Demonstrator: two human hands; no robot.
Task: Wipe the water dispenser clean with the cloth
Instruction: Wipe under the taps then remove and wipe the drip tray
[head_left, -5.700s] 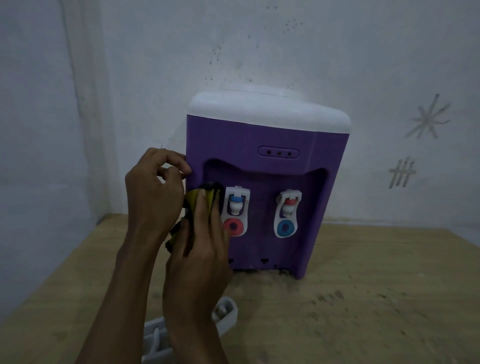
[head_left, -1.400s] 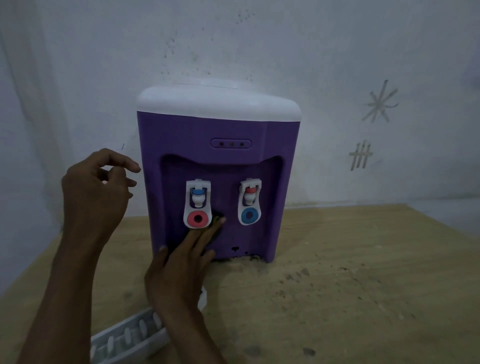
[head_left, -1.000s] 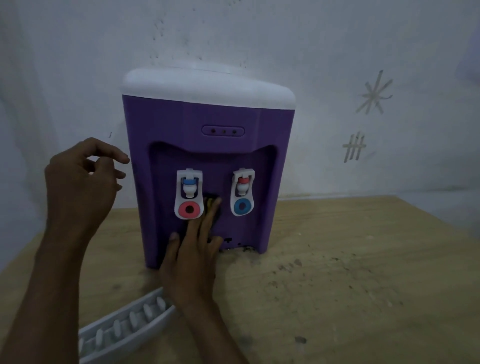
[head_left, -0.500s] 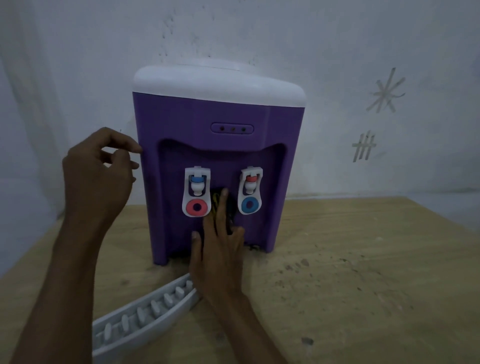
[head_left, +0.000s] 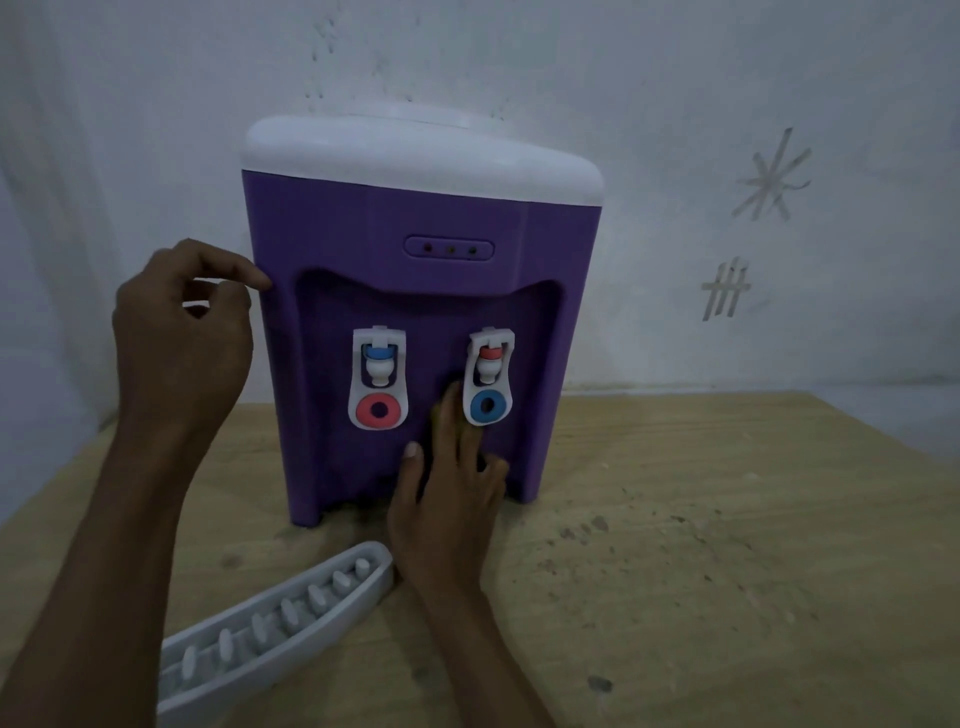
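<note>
A purple water dispenser (head_left: 415, 249) with a white top stands on a wooden table, its two white taps facing me. My right hand (head_left: 449, 499) is flat against the recessed front panel between the taps, fingers up beside the right tap (head_left: 487, 376). It presses a dark and yellowish cloth (head_left: 439, 413) to the panel; only a sliver of cloth shows past my fingers. My left hand (head_left: 179, 343) is raised at the dispenser's left edge, fingers loosely curled, one fingertip touching the purple corner. It holds nothing.
A white drip tray (head_left: 275, 618) with a slotted grille lies loose on the wooden table (head_left: 727, 545) in front of the dispenser, by my right wrist. Dirt specks dot the table to the right. A pale wall stands close behind.
My right hand with the cloth has slid rightwards across the recessed panel, from the left tap over to the right tap. My left hand has stayed at the dispenser's left edge.
</note>
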